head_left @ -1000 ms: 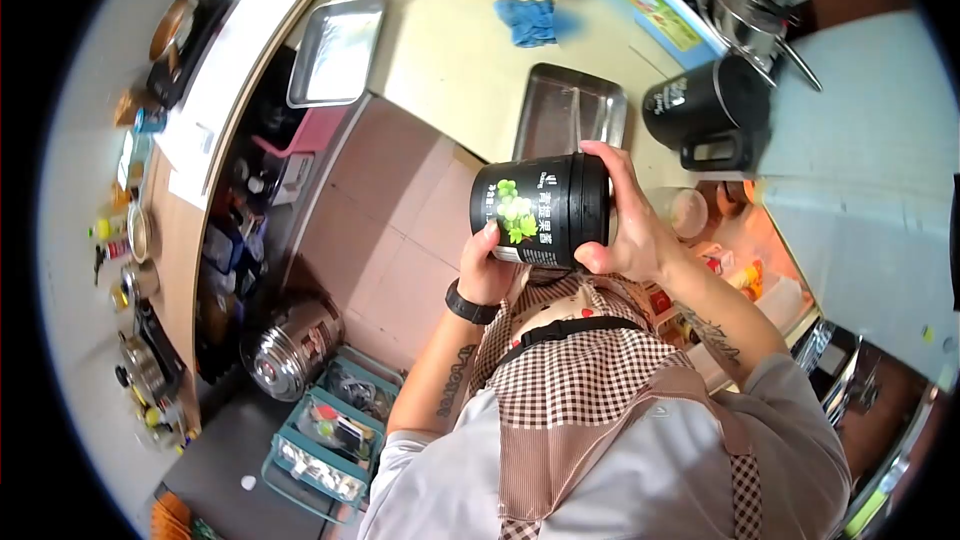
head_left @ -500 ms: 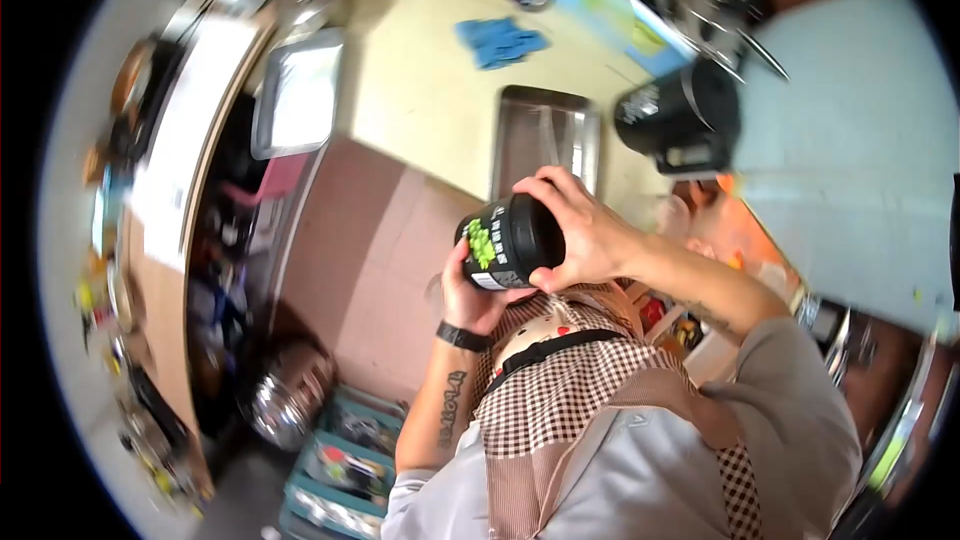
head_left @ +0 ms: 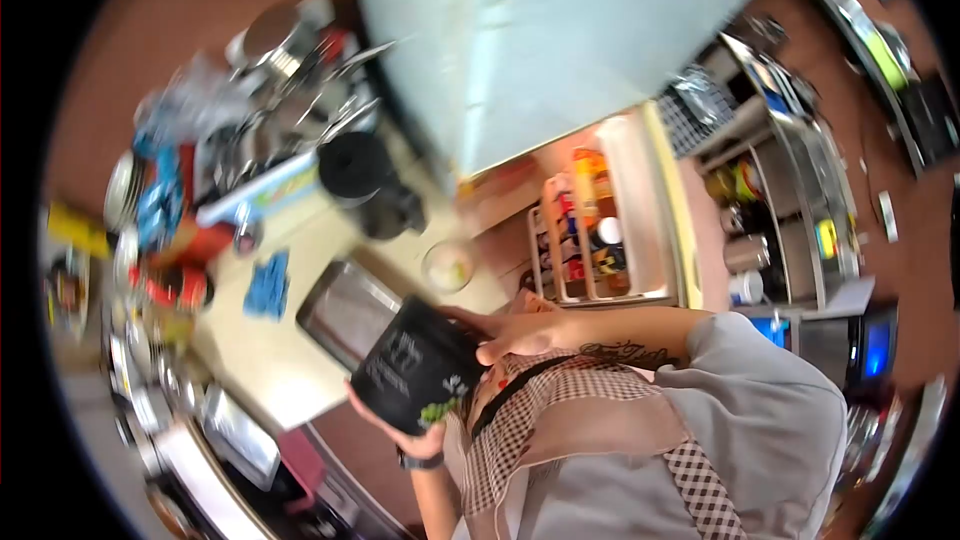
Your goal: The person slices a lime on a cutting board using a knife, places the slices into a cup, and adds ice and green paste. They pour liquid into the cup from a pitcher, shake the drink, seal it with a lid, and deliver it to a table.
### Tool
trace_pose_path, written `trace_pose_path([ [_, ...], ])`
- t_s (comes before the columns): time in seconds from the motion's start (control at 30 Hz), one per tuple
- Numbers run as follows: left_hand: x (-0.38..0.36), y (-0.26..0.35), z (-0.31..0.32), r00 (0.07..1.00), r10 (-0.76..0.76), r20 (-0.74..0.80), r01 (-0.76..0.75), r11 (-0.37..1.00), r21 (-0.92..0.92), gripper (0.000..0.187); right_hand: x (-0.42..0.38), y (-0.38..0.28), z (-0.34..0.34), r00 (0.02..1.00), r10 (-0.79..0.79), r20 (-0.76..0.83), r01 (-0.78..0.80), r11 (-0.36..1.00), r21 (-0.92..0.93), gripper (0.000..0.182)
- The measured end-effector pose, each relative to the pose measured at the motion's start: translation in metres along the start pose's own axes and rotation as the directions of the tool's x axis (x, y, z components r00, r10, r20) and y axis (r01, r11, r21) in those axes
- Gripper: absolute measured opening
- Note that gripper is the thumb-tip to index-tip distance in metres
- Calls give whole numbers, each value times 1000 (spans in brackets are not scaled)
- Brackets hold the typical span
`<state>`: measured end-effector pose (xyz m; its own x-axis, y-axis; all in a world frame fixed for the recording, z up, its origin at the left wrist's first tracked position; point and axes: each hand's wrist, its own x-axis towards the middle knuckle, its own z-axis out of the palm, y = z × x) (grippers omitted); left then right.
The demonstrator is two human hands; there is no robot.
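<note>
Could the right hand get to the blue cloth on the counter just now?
Probably not at once: the right hand is clasped on the black tub, and the tub sits between it and the blue cloth.

Kitchen: open fridge [head_left: 600, 230], stacked pots [head_left: 290, 50]

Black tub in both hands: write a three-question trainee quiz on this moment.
1. True or false: the black tub rests on the counter.
2. Which hand supports the tub from below? A) left hand B) right hand
3. Fill in: the blue cloth lies beside the metal ____.

Key: 1 false, it is held up near the apron; 2 A; 3 tray.
</note>
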<state>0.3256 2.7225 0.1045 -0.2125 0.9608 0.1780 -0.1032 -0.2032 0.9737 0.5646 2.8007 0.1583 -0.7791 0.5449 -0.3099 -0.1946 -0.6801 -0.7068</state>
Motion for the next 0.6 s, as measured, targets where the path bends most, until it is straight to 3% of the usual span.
trace_pose_path([
  [0.03,4,5,3,995,17,99,-11,998,-55,140,-3,-2,-9,999,-37,8,36,999,28,135],
  [0.07,8,8,5,989,10,145,-12,1000,14,143,-8,-11,-9,996,-84,-14,85,996,5,138],
  [0.1,13,12,11,979,-10,202,17,999,-32,140,-15,-17,-5,992,-126,-30,126,992,-10,140],
  [0.13,14,13,15,965,-25,259,33,999,-27,140,-22,-14,-8,980,-171,-104,152,974,-170,143],
  [0.17,15,13,20,951,-38,308,46,999,-18,141,-29,-15,-8,969,-184,-167,168,980,-104,142],
  [0.2,15,11,28,950,-30,312,13,998,58,142,-37,-18,-15,964,-219,-154,191,965,-177,140],
  [0.23,11,8,38,966,3,258,-3,1000,0,140,-43,-21,-21,959,-247,-136,209,946,-247,137],
  [0.3,13,26,64,957,-113,265,166,968,-187,136,-68,-39,-16,920,-368,-136,250,818,-518,126],
  [0.37,16,32,60,875,-304,377,405,886,-227,123,-80,-45,-8,888,-450,-94,254,651,-715,112],
  [0.43,25,32,55,764,-355,538,515,839,-177,110,-88,-45,-6,864,-503,-26,241,458,-856,94],
  [0.5,56,47,49,612,-339,715,531,846,-54,101,-83,-43,15,755,-655,7,330,371,-868,68],
  [0.57,84,65,54,443,-377,814,550,831,85,98,-74,-54,19,676,-726,125,428,249,-869,56],
  [0.6,97,83,59,340,-433,835,536,818,207,97,-73,-60,29,659,-741,127,450,253,-856,51],
])
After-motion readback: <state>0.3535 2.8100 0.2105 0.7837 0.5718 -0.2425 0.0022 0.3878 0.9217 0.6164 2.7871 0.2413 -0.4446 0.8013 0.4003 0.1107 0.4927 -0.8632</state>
